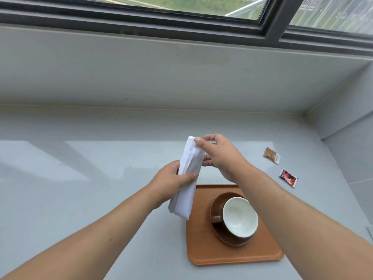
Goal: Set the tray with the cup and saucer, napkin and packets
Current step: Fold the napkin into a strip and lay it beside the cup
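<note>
Pale grey counter, wooden tray on it, brown packet, red packet right

Pale grey countertop under a dark-framed sliding window, greenery outside.

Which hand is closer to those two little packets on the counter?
Right. The right hand pinches the napkin's top, nearer the packets; the left hand grips it farther away.

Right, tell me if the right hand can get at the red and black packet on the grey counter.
Probably not yet: the right hand is pinching the folded white napkin; the packet lies unobstructed.
</note>
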